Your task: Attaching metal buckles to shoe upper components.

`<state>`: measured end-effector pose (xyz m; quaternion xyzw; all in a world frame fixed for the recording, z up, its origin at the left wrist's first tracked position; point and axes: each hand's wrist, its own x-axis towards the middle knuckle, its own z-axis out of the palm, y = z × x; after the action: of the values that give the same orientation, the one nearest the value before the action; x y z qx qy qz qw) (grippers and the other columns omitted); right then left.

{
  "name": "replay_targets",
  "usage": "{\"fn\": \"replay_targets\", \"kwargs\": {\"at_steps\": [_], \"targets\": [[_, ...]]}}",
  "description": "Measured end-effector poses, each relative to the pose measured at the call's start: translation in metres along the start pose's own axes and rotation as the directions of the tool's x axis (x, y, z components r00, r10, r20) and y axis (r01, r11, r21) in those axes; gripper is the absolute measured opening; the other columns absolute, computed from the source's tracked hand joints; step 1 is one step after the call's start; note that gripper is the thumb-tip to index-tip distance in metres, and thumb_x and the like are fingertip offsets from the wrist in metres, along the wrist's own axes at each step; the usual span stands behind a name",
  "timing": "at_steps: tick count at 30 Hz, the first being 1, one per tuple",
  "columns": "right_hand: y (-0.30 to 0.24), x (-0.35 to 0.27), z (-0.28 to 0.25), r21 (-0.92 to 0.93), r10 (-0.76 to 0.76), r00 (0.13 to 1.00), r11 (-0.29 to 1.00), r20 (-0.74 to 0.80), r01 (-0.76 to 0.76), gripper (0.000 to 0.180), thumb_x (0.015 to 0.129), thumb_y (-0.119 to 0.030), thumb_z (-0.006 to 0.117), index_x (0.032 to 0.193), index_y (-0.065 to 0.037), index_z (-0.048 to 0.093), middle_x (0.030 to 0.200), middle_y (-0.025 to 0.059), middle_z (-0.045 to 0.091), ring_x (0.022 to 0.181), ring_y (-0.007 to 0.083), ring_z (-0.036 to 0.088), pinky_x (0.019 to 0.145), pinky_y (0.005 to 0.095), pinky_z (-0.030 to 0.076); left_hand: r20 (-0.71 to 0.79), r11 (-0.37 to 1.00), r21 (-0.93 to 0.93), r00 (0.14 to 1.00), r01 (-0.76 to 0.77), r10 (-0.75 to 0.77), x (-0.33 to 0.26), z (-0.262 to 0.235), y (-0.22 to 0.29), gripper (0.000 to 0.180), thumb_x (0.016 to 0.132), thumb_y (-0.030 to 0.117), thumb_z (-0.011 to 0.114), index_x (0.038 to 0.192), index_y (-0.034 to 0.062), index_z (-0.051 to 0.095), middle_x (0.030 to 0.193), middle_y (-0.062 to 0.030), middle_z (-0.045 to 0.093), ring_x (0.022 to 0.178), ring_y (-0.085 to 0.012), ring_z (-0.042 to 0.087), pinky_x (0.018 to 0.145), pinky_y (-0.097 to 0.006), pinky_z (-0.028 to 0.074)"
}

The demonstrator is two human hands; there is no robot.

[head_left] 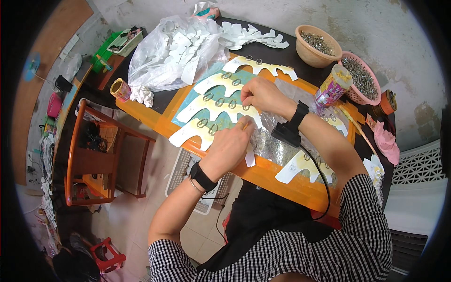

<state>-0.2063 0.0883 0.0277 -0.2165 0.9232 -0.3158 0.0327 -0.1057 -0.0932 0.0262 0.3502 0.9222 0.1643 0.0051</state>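
Several white scalloped pieces lie in rows, smeared with yellow paste and set with small metal rings. My right hand [267, 95] reaches over the third piece [199, 106] from the far side, thumb and fingertips pinched at a metal ring [246, 107] near its right end. My left hand [230, 146] is just nearer to me, its fingers drawn together by the same end of that piece. What the left fingers hold, if anything, is hidden. Partly under my left hand lies the nearest piece [185, 135], with two rings on it. Each wrist wears a black band.
Behind the pieces stand a plastic bag [157, 61] of white cut-outs, a peach basket [305, 52] and a pink basket [371, 96] of metal rings. A paste-smeared container [329, 89] is right of my hand. A cable hangs from my right wrist; a wooden chair [96, 160] stands left.
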Motion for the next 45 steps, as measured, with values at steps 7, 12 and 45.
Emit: {"fn": "replay_targets", "kwargs": {"at_steps": [7,12,45], "targets": [[-0.005,-0.005,0.004,-0.032,-0.037,0.999,0.999,-0.033,0.036,0.005,0.070,-0.005,0.069,0.075,-0.004,0.072,0.071,0.0144,0.067,0.072,0.0299,0.066,0.066,0.0398,0.051,0.004,1.000,0.022,1.000,-0.004,0.004,0.000,0.001,-0.002,0.033,0.084,0.006,0.060,0.117,0.0056,0.060,0.128,-0.0097,0.056,0.076,-0.0310,0.068,0.064,-0.040,0.055],[0.006,-0.009,0.010,-0.135,-0.173,0.982,0.978,-0.079,0.162,0.007,0.077,-0.007,0.068,0.081,-0.003,0.073,0.078,0.0132,0.067,0.084,0.0305,0.061,0.075,0.0401,0.049,0.006,1.000,-0.013,1.000,-0.001,0.001,0.003,0.003,-0.006,0.030,0.085,0.006,0.059,0.115,0.0059,0.060,0.127,-0.0092,0.056,0.079,-0.0315,0.067,0.066,-0.040,0.054],[0.049,0.061,-0.033,0.202,0.004,0.994,0.979,0.109,-0.026,0.010,0.068,-0.008,0.079,0.077,-0.004,0.075,0.071,0.0071,0.070,0.070,0.0164,0.066,0.067,0.0308,0.051,0.037,0.937,-0.327,0.993,0.122,-0.116,0.043,-0.026,-0.020,0.032,0.089,0.021,0.063,0.116,0.0039,0.065,0.124,-0.0117,0.062,0.102,-0.0336,0.064,0.087,-0.039,0.050]]}}
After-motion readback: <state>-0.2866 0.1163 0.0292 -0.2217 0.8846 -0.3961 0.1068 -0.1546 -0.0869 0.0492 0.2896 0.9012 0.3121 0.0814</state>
